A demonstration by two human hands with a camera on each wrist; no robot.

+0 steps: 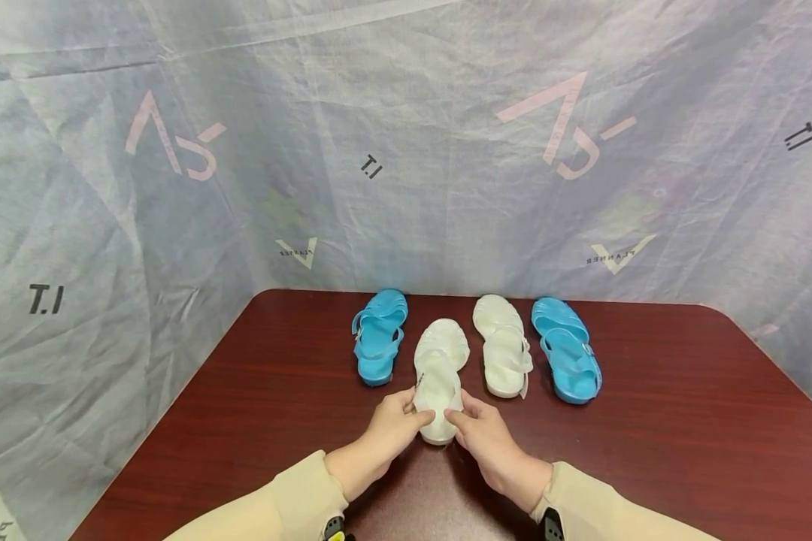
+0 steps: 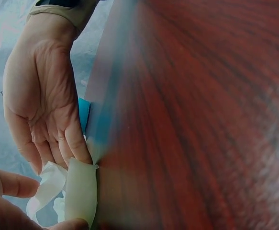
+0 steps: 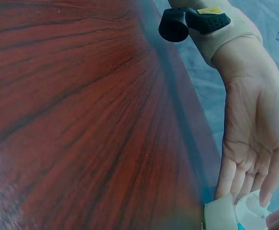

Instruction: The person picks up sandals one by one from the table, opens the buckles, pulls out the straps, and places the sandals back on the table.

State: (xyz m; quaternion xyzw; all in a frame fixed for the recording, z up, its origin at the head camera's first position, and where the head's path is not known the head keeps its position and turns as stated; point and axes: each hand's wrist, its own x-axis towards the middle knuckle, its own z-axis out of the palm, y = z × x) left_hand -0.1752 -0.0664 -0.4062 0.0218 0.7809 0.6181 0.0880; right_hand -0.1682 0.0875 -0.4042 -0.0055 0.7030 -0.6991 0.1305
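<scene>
A white jelly sandal (image 1: 442, 346) lies on the table with its toe pointing away and its heel nearest me. My left hand (image 1: 389, 430) grips its heel from the left, thumb over the inside. From the right, my right hand (image 1: 492, 445) holds the same heel with its thumb inside too. The left wrist view has the pale heel (image 2: 81, 191) between the fingers of both hands. In the right wrist view the heel (image 3: 219, 212) is at the bottom edge, partly cut off. Just right of the held sandal stands a second white sandal (image 1: 504, 349).
A blue sandal (image 1: 377, 338) lies at the left of the row, and another blue sandal (image 1: 568, 353) lies at its right end. They all rest on a dark red wooden table (image 1: 271, 421). A grey printed cloth (image 1: 433, 98) hangs behind and along the sides.
</scene>
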